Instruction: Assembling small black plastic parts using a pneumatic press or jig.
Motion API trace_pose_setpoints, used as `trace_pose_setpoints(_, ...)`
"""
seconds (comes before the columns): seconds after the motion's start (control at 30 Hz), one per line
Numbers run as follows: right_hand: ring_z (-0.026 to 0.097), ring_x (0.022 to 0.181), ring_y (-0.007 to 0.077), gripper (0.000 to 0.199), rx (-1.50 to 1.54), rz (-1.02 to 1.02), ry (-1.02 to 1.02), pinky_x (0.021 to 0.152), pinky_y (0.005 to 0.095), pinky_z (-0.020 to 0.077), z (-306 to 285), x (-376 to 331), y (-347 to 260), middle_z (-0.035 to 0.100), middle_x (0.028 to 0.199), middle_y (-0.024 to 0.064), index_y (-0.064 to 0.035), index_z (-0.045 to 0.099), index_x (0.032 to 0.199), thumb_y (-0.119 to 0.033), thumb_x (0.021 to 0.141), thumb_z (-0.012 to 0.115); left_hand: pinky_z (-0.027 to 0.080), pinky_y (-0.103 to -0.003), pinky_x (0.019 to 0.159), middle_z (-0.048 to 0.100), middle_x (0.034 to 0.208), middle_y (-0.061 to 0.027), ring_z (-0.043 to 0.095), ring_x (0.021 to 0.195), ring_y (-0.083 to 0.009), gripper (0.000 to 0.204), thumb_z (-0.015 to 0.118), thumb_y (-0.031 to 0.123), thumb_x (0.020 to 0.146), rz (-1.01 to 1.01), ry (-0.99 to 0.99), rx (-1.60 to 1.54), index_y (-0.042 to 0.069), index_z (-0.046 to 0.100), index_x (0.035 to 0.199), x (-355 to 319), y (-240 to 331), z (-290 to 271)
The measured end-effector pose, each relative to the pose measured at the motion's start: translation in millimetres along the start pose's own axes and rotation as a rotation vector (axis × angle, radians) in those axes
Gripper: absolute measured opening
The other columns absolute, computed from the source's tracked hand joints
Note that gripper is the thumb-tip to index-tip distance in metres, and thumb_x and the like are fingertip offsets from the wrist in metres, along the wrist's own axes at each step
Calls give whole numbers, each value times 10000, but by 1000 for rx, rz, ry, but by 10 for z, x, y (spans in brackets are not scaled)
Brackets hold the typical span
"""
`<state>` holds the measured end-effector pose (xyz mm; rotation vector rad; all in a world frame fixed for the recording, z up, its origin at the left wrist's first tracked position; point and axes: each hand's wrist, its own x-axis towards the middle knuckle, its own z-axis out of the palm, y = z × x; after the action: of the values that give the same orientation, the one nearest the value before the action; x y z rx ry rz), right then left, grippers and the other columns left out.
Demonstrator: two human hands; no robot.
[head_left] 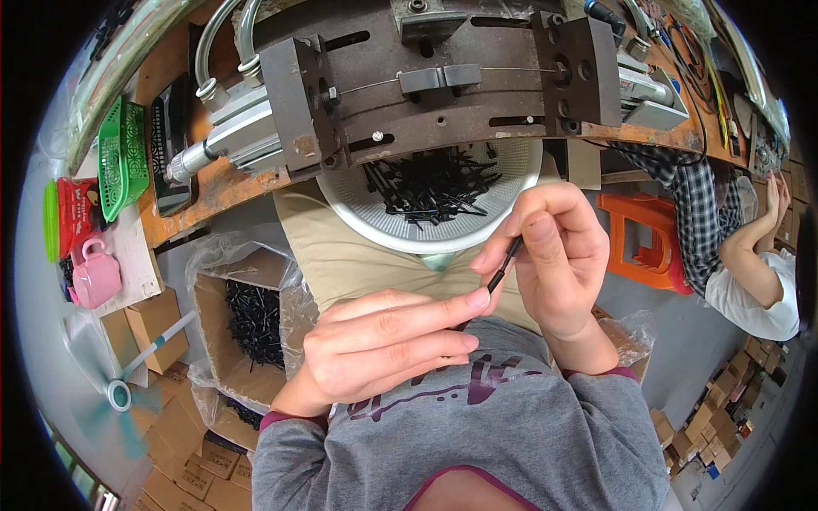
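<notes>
A thin black rod-shaped part (505, 266) is held between my two hands, above my lap. My right hand (558, 260) pinches its upper end between thumb and fingers. The lower end meets the fingertips of my left hand (383, 341), whose fingers lie close together around it; the left thumb is hidden. Just beyond the hands, a white plastic basket (400, 247) rests over my thighs, with many similar slim black parts (434, 183) heaped inside. A dark steel machine fixture (443, 119) with a small metal block (439, 79) in its middle stands at the bench edge beyond the basket.
At left, a plastic-lined cardboard box (217, 324) holds more black parts. A green basket (125, 157), a pink cup (95, 274) and a fan (119, 394) are farther left. On the right stand an orange stool (635, 243) and another seated person (754, 272).
</notes>
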<state>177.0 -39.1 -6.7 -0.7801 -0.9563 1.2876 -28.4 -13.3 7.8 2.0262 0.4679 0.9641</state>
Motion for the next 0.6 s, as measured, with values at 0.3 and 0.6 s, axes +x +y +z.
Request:
trace_pose_setpoints(0.3,699,626,195,149,26,1,-24,556,265,575,36,-36,-38,681,879,210,76,503,1094,-64,1053,473,591,-290,669,717,1120,-226,717,793,-223,337,885,137,659,8,7,-10,-10,762,936,4,-16,-3)
trace_pose_setpoints(0.6,703,629,202,152,51,36,-26,557,273,578,36,-47,-28,680,881,213,75,501,1100,-67,1053,476,582,-289,675,718,1122,-222,714,817,-222,346,886,137,652,-18,-4,-28,-10,763,940,-16,-28,-14)
